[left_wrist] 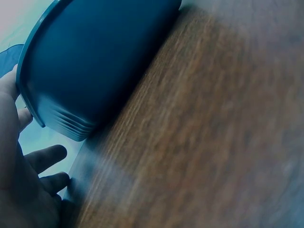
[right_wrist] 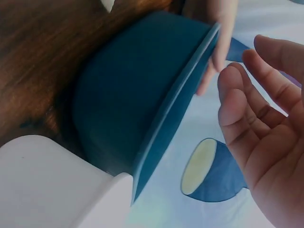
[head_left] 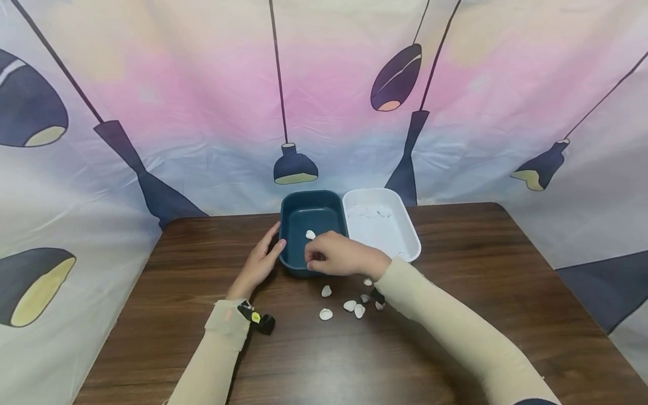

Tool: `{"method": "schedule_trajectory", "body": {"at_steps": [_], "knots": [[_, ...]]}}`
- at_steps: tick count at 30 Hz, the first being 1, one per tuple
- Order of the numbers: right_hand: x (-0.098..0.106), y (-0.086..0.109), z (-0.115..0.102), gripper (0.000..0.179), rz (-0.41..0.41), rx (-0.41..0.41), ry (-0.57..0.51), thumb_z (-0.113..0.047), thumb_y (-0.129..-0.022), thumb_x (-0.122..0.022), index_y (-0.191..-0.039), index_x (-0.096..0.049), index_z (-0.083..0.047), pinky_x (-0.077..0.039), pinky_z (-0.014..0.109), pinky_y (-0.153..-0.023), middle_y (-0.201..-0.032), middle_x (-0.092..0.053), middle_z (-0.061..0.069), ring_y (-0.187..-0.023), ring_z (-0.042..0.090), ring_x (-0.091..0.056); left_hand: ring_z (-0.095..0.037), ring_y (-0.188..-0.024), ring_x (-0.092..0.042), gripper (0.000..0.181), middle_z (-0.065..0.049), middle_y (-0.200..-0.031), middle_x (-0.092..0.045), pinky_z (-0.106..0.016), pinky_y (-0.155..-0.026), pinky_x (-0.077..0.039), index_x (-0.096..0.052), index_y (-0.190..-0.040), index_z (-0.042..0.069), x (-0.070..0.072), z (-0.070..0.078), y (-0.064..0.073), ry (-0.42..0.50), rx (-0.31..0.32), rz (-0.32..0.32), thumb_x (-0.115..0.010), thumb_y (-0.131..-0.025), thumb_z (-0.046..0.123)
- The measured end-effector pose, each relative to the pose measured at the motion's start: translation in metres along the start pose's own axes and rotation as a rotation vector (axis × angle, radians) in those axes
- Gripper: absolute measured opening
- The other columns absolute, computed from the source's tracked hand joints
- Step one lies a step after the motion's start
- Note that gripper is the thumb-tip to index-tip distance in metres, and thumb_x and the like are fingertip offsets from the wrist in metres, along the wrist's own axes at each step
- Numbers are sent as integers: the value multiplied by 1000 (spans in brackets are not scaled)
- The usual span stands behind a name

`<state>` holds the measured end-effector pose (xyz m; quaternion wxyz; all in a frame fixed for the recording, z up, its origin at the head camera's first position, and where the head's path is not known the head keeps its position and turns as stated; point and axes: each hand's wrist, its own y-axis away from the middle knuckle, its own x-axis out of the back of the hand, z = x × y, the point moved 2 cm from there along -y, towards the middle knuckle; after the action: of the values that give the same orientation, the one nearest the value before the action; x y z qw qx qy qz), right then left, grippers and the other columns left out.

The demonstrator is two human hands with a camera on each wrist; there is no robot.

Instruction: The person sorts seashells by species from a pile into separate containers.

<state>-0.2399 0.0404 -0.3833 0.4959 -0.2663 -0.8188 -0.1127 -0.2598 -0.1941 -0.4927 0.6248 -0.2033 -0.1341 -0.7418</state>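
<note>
The left hand (head_left: 257,266) touches the left rim of a dark teal tray (head_left: 291,264), its fingers fairly straight. In the left wrist view, a thumb or finger rests at the rim of the tray (left_wrist: 95,61) while other fingers stand apart from it. Over the tray's front right part hovers the right hand (head_left: 334,254), fingers loosely bent. Nothing shows between the fingers of the right hand (right_wrist: 266,109) in the right wrist view. A small white shell-like piece (head_left: 310,234) appears within the tray, left of this hand; part of the tray's inside is hidden behind it.
A white tray (head_left: 414,242) stands against the teal one on its right, with small specks inside. Several white shell-like pieces (head_left: 326,314) lie on the brown wooden table (head_left: 304,360) in front of the trays. A patterned cloth (head_left: 212,101) hangs behind.
</note>
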Motion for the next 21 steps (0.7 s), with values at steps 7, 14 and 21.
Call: {"method": "schedule_trajectory", "body": {"at_steps": [7,14,21], "knots": [[-4,24,-5,14,-29,20,-15,-12,-100,-72,-87,-72,-17,-49,24,-67,-77,-63,-11,-70,4,-55,-38,-160,-19,70,-12,-175,-22,-67,-124,-19,-22,-171,21,0,-1,1,-2,-5,5,-46,-112,50],[-17,42,-5,10,-90,-15,-28,-12,-98,-74,-89,-74,-16,-50,22,-65,-76,-63,-13,-68,2,-54,-39,-160,-19,67,-12,-175,-22,-68,-124,-18,-23,-171,22,-1,-2,-1,-10,2,9,-45,-113,48],[-32,51,-1,6,-160,-61,33,-10,-97,-74,-93,-75,-14,-50,21,-65,-80,-64,-12,-67,1,-55,-38,-160,-19,69,-11,-175,-22,-68,-124,-18,-23,-171,22,0,-2,1,-11,14,11,-46,-112,50]]}}
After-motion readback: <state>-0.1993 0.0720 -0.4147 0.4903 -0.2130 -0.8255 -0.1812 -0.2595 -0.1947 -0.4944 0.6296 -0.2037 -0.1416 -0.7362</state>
